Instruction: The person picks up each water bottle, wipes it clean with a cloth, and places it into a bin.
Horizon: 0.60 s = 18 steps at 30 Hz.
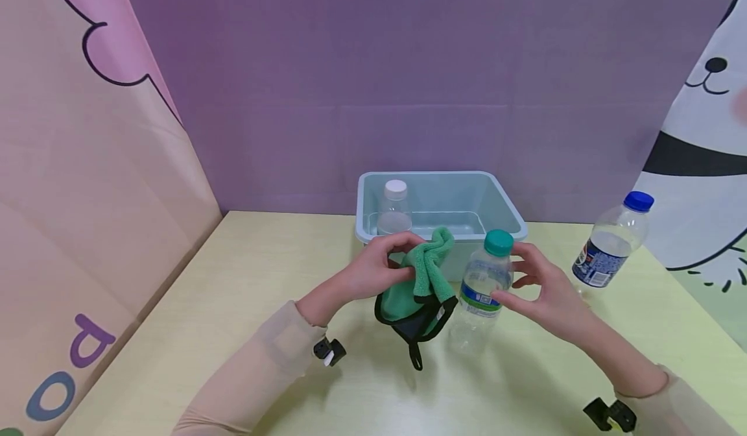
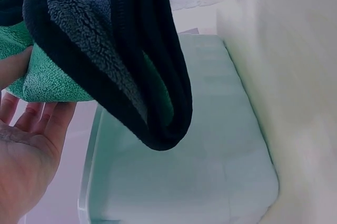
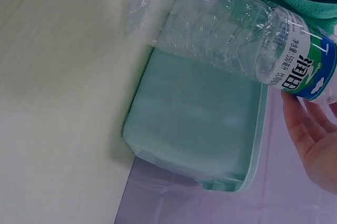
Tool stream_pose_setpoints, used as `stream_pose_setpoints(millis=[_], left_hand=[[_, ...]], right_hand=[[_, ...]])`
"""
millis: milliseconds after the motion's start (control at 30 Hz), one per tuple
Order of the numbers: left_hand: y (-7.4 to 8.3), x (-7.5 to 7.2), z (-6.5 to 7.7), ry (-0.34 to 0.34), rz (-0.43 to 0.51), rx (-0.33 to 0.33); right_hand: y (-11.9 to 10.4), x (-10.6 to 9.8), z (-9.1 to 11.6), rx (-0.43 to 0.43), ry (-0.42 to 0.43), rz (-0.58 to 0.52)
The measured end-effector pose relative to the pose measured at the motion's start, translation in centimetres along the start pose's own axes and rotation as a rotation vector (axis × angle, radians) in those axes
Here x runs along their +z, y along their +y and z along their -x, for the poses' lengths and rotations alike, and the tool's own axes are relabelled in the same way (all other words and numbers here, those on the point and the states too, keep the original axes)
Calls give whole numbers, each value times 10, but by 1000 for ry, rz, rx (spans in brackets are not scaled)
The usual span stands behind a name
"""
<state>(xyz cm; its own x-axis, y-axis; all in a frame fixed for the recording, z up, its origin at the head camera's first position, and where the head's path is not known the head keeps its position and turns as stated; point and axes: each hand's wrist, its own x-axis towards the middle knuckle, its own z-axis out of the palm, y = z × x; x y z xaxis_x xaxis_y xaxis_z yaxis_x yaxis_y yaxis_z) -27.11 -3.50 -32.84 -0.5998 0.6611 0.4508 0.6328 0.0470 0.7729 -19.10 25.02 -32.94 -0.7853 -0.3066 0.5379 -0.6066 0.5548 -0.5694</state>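
Observation:
My left hand (image 1: pixel 379 267) grips a folded green towel (image 1: pixel 432 267) with dark edging and a hanging loop. In the left wrist view, the towel's dark-edged corner (image 2: pixel 152 113) droops past the fingers. A clear plastic bottle (image 1: pixel 487 270) with a green cap and a blue-green label is just right of the towel. My right hand (image 1: pixel 548 293) holds this bottle from its right side, thumb across the label. The right wrist view shows the ridged bottle body (image 3: pixel 221 29) and fingers (image 3: pixel 300 121) at its label; some fingertips are hidden.
Behind the hands stands a light blue bin (image 1: pixel 498 205) with a white-capped clear bottle (image 1: pixel 395 212) inside. A blue-capped bottle (image 1: pixel 607 248) stands to the right on the pale table (image 1: pixel 280 254). A purple backdrop (image 1: pixel 350 85) hangs behind.

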Motion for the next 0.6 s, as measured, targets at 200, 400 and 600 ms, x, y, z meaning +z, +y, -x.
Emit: stream_pose_setpoints(millis=[200, 400, 600], left_hand=[[8, -1, -4, -29, -22, -10], [17, 0, -17, -83, -90, -15], [21, 6, -31, -102, -97, 38]], right_hand=[[5, -1, -2, -1, -42, -62], [7, -3, -3, -8, -61, -77], [6, -3, -3, -12, -61, -89]])
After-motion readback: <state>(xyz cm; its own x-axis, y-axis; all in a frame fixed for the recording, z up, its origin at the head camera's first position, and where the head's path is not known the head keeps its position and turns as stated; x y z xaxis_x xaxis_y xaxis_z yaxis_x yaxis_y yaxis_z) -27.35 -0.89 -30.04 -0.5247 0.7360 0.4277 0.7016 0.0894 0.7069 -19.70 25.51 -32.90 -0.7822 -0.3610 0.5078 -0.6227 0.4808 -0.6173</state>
